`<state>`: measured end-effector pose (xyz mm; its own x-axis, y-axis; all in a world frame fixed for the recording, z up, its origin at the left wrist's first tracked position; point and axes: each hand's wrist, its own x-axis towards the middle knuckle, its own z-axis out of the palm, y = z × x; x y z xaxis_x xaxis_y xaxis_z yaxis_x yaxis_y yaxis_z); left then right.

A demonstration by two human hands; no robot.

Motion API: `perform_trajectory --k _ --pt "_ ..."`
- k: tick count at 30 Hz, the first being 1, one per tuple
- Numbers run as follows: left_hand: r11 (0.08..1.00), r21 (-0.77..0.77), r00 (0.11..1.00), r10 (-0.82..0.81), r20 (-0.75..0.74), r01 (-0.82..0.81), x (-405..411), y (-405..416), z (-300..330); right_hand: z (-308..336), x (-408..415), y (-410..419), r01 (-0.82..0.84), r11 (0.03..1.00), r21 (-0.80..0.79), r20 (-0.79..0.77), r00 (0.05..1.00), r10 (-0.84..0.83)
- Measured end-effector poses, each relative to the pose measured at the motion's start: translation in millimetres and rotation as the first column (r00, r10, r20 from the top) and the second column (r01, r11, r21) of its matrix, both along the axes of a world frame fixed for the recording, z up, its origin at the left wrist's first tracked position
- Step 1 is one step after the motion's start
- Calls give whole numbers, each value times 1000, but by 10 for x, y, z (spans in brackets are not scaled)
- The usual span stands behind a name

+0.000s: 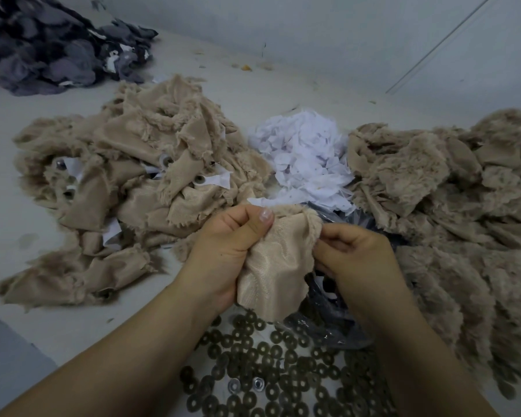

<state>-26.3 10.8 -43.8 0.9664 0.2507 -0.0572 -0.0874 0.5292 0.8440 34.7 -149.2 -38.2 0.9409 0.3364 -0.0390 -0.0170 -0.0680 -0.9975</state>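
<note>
We note a beige plush piece (278,266) held just above the table (253,85), between the two hands and over the far edge of a scatter of dark ring washers (268,371). The left hand (226,248) clenches its left side, thumb pressed across the top fold. The right hand (352,251) pinches the right edge with curled fingertips. The smooth, faintly shiny woven backing faces us, and fur shows only along the frayed rim. We judge it very light, limp and not fragile. It will sag wherever unsupported, and the backing looks slick, so a firm pinch on both sides close to the working spot suits better than a loose hold on the fringe. To the left lies a heap of like pieces (133,170), mostly backing up, some with round fittings and white tags. To the right, a fur-side-up heap (433,200). Between them, crumpled white scraps (304,158). A black plastic bag (337,323) lies under the right wrist, and a grey fabric pile (42,46) sits in the far left corner.
</note>
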Motion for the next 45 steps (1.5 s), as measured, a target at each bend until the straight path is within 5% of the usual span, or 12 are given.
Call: perform_trajectory --k 3,7,23,34,39,45 --pt "998 63 1000 -3 23 1 -9 -54 3 21 -51 53 -24 957 289 -400 905 143" --pt "989 147 999 -10 51 3 -24 -91 -7 17 -85 90 -10 940 341 -561 801 212" --pt "876 451 983 115 146 -170 -41 -159 -8 -79 -153 133 98 942 321 -467 882 68" --pt "872 464 987 121 110 -158 -19 -129 12 -77 -172 120 71 935 346 -441 893 95" --pt "800 565 979 146 140 -200 -6 -82 36 1 -172 92 92 934 344 -465 881 85" --pt "767 608 976 114 185 -205 -16 -130 37 -18 -196 101 28 976 214 -214 977 19"
